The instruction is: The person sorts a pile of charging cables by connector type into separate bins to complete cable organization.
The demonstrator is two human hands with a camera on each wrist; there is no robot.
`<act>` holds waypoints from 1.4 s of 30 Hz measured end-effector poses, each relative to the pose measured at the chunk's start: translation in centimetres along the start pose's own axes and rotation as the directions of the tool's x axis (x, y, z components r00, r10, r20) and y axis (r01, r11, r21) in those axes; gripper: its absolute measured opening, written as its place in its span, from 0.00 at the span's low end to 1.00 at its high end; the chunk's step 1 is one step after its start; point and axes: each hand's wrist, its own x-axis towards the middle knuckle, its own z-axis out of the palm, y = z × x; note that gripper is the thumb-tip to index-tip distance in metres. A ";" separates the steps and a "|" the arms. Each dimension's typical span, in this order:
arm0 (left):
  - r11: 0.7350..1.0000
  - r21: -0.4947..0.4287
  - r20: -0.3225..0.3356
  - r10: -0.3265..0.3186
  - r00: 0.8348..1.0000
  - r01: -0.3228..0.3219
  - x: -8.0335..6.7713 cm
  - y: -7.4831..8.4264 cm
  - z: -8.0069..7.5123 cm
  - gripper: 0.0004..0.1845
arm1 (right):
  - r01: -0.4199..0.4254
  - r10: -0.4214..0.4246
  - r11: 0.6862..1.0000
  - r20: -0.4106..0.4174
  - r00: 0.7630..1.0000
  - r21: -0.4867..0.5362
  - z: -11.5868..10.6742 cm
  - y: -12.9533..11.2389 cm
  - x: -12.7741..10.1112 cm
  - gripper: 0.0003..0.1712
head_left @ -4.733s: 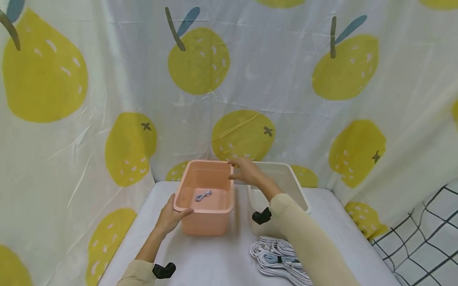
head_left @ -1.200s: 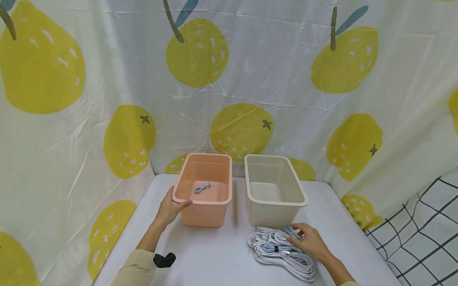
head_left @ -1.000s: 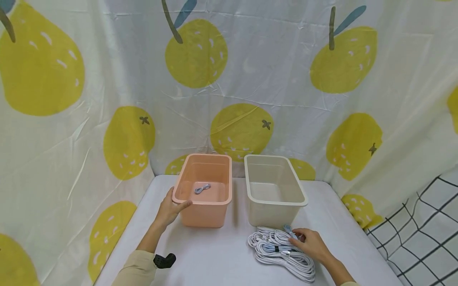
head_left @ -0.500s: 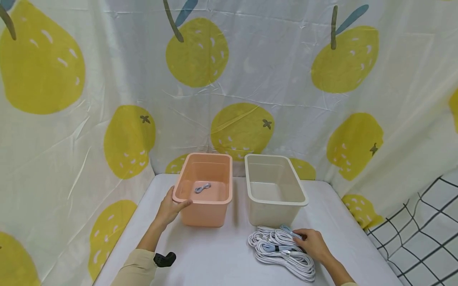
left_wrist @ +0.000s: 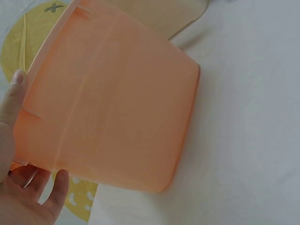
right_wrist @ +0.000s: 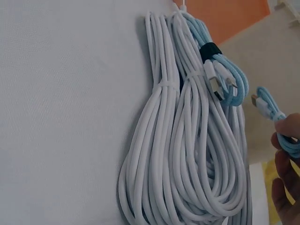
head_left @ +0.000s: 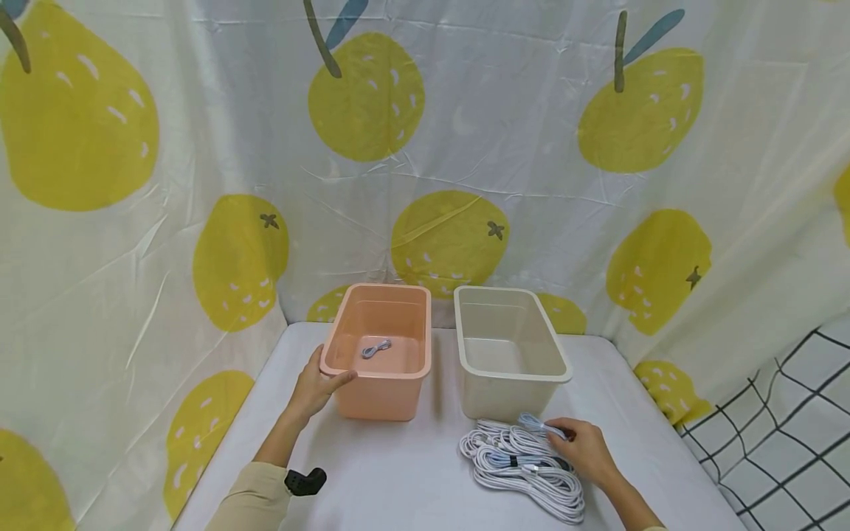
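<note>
My left hand point(head_left: 315, 387) grips the near left corner of a peach plastic bin point(head_left: 381, 398), thumb over the rim and fingers along the outside. Inside that bin lies a small bundled cable point(head_left: 376, 349). At the right, my right hand point(head_left: 584, 448) pinches a small light-blue USB cable bundle point(right_wrist: 267, 101) between thumb and fingers, just above a pile of white coiled cables point(head_left: 524, 487). Another light-blue cable bundle point(right_wrist: 220, 65) with a black strap lies on the pile, its USB plugs showing in the right wrist view.
A cream bin point(head_left: 511, 394) stands right of the peach one, directly behind the cable pile. White cloth covers the table point(head_left: 398, 479). A fruit-print curtain point(head_left: 451, 133) hangs behind, and a black wire grid point(head_left: 783, 428) stands at the right.
My right hand has gone from the peach bin's rim to the cable pile and now lifts a light-blue cable bundle slightly off it. The left hand stays on the peach bin.
</note>
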 end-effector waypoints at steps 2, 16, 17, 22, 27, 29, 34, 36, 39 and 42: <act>1.000 0.002 -0.001 0.001 1.000 -0.001 0.0 0.0 0.0 0.55 | 0.028 -0.028 1.000 -0.019 0.999 0.005 -0.1 -0.3 0.2 0.10; 1.000 0.006 -0.001 0.012 1.000 -0.012 -0.1 0.0 0.1 0.55 | 0.199 -0.194 0.978 -0.070 0.978 0.066 -1.3 -3.8 1.2 0.11; 1.000 0.008 -0.001 0.013 1.000 -0.013 -0.2 0.0 0.1 0.56 | 0.221 -0.216 0.973 -0.079 0.973 0.066 -1.4 -4.0 1.2 0.11; 1.000 0.006 -0.003 0.012 1.000 -0.012 -0.2 0.1 0.1 0.54 | 0.308 -0.299 0.948 -0.106 0.948 0.079 -1.9 -5.4 1.6 0.13; 1.000 0.016 -0.002 -0.003 1.000 0.003 -0.2 -0.1 0.1 0.55 | 0.360 -0.351 0.927 -0.094 0.932 0.110 -2.4 -7.1 2.4 0.14; 1.000 0.025 -0.001 -0.009 1.000 0.009 -0.2 -0.2 0.1 0.57 | 0.378 -0.369 0.917 -0.092 0.925 0.127 -2.6 -7.9 2.9 0.14; 1.000 0.022 0.003 -0.006 1.000 0.006 -0.2 -0.3 0.1 0.58 | 0.437 -0.427 0.889 -0.091 0.899 0.140 -3.1 -10.1 4.7 0.12; 1.000 0.018 0.003 -0.004 1.000 0.003 -0.1 -0.3 0.1 0.57 | 0.458 -0.449 0.879 -0.098 0.888 0.134 -3.2 -10.7 5.7 0.11; 1.000 0.023 0.002 -0.004 1.000 0.004 -0.1 -0.2 0.0 0.57 | 0.472 -0.460 0.872 -0.111 0.881 0.130 -3.2 -11.4 7.1 0.11; 1.000 0.029 0.002 -0.004 1.000 0.004 -0.1 -0.1 0.0 0.57 | 0.446 -0.434 0.884 -0.107 0.894 0.138 -3.1 -12.0 8.4 0.10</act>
